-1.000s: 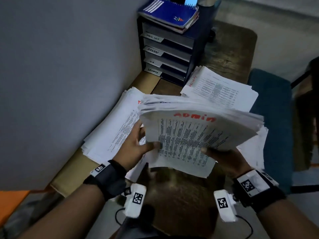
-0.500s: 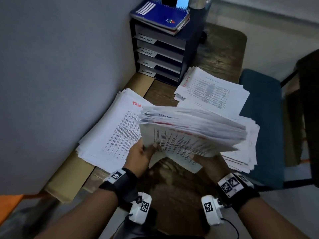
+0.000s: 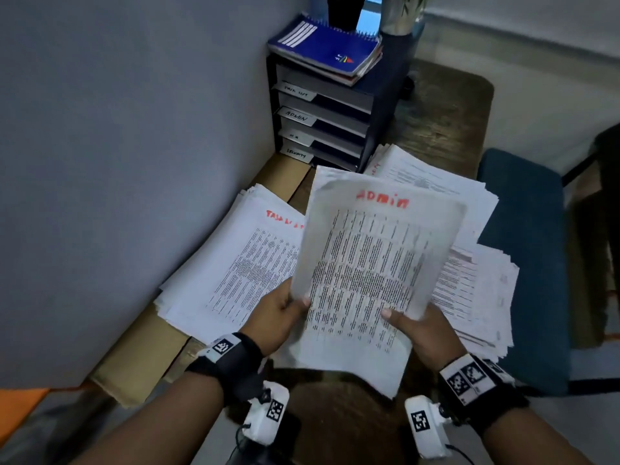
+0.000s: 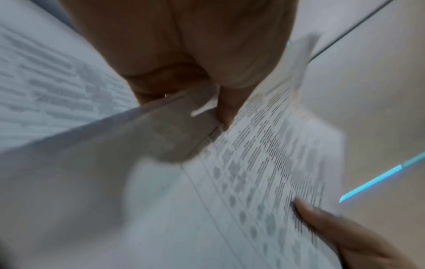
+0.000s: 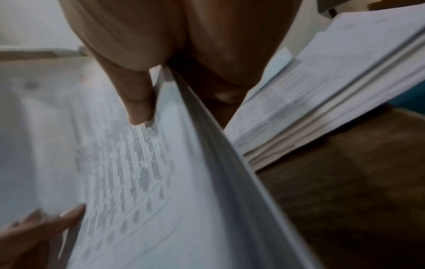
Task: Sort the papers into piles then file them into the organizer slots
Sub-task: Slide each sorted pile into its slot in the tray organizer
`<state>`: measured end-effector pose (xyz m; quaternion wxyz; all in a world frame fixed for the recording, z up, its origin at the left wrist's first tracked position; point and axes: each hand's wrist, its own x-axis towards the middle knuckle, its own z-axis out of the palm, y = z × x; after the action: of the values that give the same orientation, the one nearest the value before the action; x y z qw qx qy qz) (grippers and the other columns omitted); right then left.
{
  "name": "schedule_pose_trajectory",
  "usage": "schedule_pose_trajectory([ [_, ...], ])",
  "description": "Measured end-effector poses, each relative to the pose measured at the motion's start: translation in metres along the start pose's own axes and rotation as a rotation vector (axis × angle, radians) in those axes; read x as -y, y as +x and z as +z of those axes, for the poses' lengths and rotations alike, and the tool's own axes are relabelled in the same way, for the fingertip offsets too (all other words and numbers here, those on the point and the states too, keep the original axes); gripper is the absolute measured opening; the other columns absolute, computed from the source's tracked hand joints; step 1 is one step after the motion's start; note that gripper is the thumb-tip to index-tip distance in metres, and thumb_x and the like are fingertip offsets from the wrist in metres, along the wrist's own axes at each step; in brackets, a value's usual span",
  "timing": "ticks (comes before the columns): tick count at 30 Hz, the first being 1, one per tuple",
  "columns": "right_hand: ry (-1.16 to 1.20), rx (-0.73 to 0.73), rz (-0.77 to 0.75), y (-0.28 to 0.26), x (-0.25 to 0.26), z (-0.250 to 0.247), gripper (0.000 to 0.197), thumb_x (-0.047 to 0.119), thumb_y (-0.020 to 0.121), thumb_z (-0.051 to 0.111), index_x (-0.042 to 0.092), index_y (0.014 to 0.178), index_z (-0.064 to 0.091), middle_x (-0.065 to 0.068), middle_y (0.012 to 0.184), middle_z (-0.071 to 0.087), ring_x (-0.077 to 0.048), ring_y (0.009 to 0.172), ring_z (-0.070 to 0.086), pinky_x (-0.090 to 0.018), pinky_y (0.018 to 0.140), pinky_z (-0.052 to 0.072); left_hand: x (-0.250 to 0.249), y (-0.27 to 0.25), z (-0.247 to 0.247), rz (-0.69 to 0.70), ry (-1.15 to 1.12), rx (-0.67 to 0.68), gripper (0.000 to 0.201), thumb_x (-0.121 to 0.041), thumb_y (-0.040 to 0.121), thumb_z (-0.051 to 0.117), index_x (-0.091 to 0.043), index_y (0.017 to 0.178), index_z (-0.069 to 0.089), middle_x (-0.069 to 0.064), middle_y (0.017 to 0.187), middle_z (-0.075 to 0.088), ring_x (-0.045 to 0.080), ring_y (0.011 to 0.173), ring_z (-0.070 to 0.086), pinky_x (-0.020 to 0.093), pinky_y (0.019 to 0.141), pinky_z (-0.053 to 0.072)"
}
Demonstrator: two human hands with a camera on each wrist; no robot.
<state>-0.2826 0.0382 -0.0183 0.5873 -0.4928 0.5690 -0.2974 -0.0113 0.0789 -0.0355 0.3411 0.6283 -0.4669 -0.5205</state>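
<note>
ADMIN stack (image 3: 372, 263) seemingly upright, lengthwise

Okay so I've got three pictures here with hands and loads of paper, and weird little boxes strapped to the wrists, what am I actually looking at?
There is no machine here: a person is sorting papers with bare hands. The wide picture comes from a camera worn on the head, looking down. The two close, blurry pictures come from the small cameras strapped at each wrist, looking along the fingers.

Both the left hand and the right hand hold up a stack of sheets by its lower edge, thumbs on top; the top sheet is headed ADMIN in red.

On the wooden desk lie other paper piles: one by the wall, headed in red, and more on the right. At the back stands a dark organizer with labelled slots, one reading ADMIN, and notebooks on top.
</note>
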Motion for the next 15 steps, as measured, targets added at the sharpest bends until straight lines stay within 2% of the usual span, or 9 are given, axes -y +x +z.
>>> schedule_pose_trajectory([
  [2,-0.021,0.066,-0.049,0.004,0.015,0.003,0.034,0.024,0.082,0.075,0.022,0.115,0.068,0.007,0.107,0.074,-0.014,0.102,0.069,-0.041,0.094,0.052,-0.017,-0.001,-0.015,-0.037,-0.120,0.079,0.020,-0.030,0.086,0.063,-0.024,0.105,0.065,-0.008,0.092,0.071,0.016,0.089,0.065,0.031,0.082,0.049],
  [4,0.052,0.124,-0.028,0.013,0.025,0.012,0.035,0.018,0.084,0.073,0.017,0.118,0.067,0.003,0.111,0.074,-0.018,0.104,0.069,-0.045,0.098,0.050,-0.035,-0.001,-0.032,-0.072,-0.366,0.090,0.028,-0.018,0.083,0.068,-0.007,0.109,0.068,0.008,0.106,0.074,0.025,0.095,0.069,0.038,0.087,0.052],
  [5,0.124,0.138,-0.007,0.017,0.028,0.017,0.035,0.013,0.084,0.072,0.013,0.119,0.067,-0.003,0.112,0.073,-0.022,0.105,0.069,-0.048,0.099,0.049,-0.042,-0.006,-0.041,-0.108,-0.515,0.073,0.029,-0.019,0.082,0.069,-0.003,0.106,0.071,0.015,0.105,0.074,0.029,0.091,0.071,0.039,0.084,0.055],
  [7,0.288,0.133,0.032,0.030,0.035,0.031,0.037,0.005,0.083,0.070,0.005,0.120,0.065,-0.013,0.116,0.071,-0.031,0.108,0.067,-0.053,0.100,0.047,-0.040,-0.013,-0.053,-0.193,-0.902,0.040,0.043,-0.041,0.080,0.063,-0.006,0.100,0.077,0.020,0.100,0.074,0.031,0.082,0.073,0.039,0.072,0.060],
  [8,0.359,0.121,0.046,0.038,0.038,0.038,0.039,0.002,0.083,0.069,0.003,0.121,0.064,-0.016,0.118,0.069,-0.034,0.110,0.066,-0.056,0.101,0.046,-0.034,-0.018,-0.058,-0.207,-1.095,0.038,0.059,-0.054,0.078,0.060,-0.008,0.110,0.075,0.021,0.110,0.072,0.034,0.091,0.073,0.043,0.075,0.060],
  [10,0.461,0.100,0.061,0.057,0.043,0.049,0.042,-0.001,0.083,0.067,0.001,0.125,0.061,-0.020,0.123,0.066,-0.037,0.114,0.063,-0.060,0.101,0.044,-0.020,-0.021,-0.063,-0.197,-1.319,0.128,0.087,-0.067,0.078,0.059,-0.010,0.143,0.050,0.023,0.144,0.050,0.043,0.124,0.056,0.063,0.095,0.047],
  [12,0.494,0.090,0.074,0.077,0.051,0.061,0.044,0.002,0.082,0.071,0.004,0.125,0.062,-0.020,0.125,0.064,-0.038,0.116,0.062,-0.063,0.100,0.042,-0.015,-0.016,-0.060,-0.161,-1.422,0.267,0.084,-0.059,0.088,0.059,-0.011,0.152,0.032,0.023,0.155,0.031,0.047,0.138,0.037,0.072,0.109,0.024],
  [13,0.486,0.103,0.078,0.086,0.054,0.066,0.047,0.007,0.079,0.076,0.006,0.125,0.063,-0.019,0.126,0.064,-0.038,0.117,0.061,-0.065,0.100,0.042,-0.018,-0.012,-0.058,-0.178,-1.362,0.223,0.078,-0.050,0.088,0.066,-0.008,0.148,0.040,0.025,0.152,0.037,0.046,0.135,0.043,0.071,0.108,0.028],
  [15,0.454,0.152,0.084,0.102,0.060,0.077,0.051,0.012,0.078,0.079,0.008,0.126,0.062,-0.017,0.128,0.064,-0.035,0.119,0.060,-0.063,0.102,0.041,-0.026,0.004,-0.059,-0.276,-1.134,0.021,0.066,-0.035,0.080,0.077,0.000,0.132,0.058,0.026,0.135,0.058,0.038,0.115,0.063,0.057,0.090,0.054],
])
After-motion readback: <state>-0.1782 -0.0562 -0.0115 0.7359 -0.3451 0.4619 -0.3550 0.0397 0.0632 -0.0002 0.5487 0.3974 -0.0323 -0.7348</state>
